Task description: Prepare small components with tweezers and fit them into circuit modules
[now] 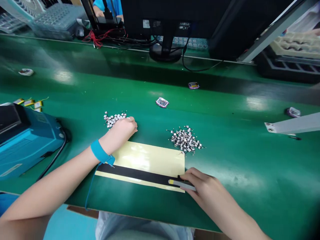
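Observation:
My left hand (124,128), with a blue strap round the wrist, is closed beside the left pile of small white and black parts (112,119); whatever its fingers hold is hidden. A pale yellow sheet (152,156) with a black strip (140,174) along it lies between my hands on the green table. My right hand (200,183) grips a slim grey tool with a yellow tip (182,184) over the right end of the strip. A larger pile of similar small parts (185,140) sits just beyond the sheet's right corner.
A blue machine (30,140) with a black cable stands at the left, yellow parts (28,102) behind it. Small round-cornered devices (162,102) are scattered across the table. A monitor stand (166,53) and cables line the back; a white metal arm (295,125) juts in at right.

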The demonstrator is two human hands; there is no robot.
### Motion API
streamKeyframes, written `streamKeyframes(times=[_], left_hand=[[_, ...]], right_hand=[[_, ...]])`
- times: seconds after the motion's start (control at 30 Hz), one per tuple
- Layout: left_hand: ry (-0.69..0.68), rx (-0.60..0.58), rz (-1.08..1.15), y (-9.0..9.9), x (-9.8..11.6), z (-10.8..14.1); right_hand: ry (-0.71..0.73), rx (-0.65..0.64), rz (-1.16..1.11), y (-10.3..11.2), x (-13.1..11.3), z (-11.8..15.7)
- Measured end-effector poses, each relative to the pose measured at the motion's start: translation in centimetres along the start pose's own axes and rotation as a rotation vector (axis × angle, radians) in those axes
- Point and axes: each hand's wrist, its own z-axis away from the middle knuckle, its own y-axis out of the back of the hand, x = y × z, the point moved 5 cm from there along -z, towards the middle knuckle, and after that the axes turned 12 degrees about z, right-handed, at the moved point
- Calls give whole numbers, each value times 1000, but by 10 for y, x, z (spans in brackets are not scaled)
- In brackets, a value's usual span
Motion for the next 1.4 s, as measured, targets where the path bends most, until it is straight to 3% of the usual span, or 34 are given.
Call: streamKeyframes(times=[0.1, 0.17, 0.27, 0.33, 0.43, 0.5, 0.6, 0.8, 1.0, 1.13, 1.4], left_hand=[[-70, 6, -14, 6, 4, -3], [-81, 97, 6, 17, 12, -5], [-35, 174, 276, 27, 33, -8], [13, 101, 614, 19, 52, -11], [103, -55, 1104, -7, 79, -14], [156, -104, 1317, -24, 90, -14], [220, -78, 1484, -39, 92, -14], [312, -66, 1532, -46, 89, -8], [352, -83, 1534, -48, 91, -6], [278, 12, 1451, -45, 89, -4], [185, 118, 1371, -40, 87, -4]], right_hand=[[-22, -63, 16, 2, 1, 1], [-45, -71, 7, 9, 4, 1], [-57, -79, 24, 15, 4, 1], [-36, -82, 40, 14, 0, 0], [-15, -45, 97, 7, -6, -1], [-4, -6, 181, 2, -10, -1], [24, 77, 323, -2, -17, 1], [89, 174, 449, 5, -34, 6], [141, 35, 424, 11, -31, 0], [107, -30, 351, 10, -25, -7], [93, 92, 499, 9, -41, 1]])
